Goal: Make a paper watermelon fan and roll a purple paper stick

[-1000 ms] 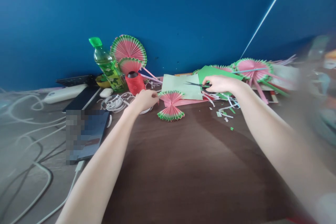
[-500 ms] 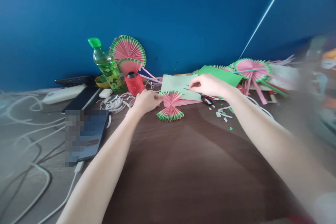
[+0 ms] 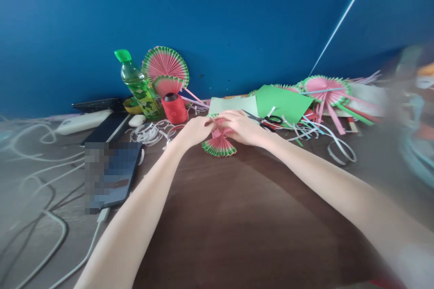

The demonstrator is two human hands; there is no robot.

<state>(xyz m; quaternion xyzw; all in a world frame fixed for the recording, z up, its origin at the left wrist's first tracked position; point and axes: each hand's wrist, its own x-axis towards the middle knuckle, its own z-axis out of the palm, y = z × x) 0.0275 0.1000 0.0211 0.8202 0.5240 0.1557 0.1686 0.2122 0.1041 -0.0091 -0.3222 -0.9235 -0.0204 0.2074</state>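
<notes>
A pleated paper fan [image 3: 219, 148], pink with green edges and pinched at its middle, lies on the table in front of me. My left hand [image 3: 196, 132] grips its upper left part with bent fingers. From the other side, my right hand [image 3: 241, 127] reaches over the fan's upper half, its fingers curled against the pleats and close to the left fingertips. Both hands cover much of that upper half. Just beyond my right hand, black-handled scissors [image 3: 273, 120] lie beside a pale green paper sheet [image 3: 233, 104].
A red thread spool [image 3: 174, 108], a green-capped bottle [image 3: 135, 83] and larger finished fans [image 3: 166, 65] stand against the blue wall. Green paper [image 3: 285, 103] and paper strips [image 3: 305, 130] lie right. A phone [image 3: 118, 176] with a cable lies left.
My right hand has moved left and down from the scissors onto the fan. The scissors are now uncovered, and white strips show at right where my arm was. My left hand has shifted slightly right.
</notes>
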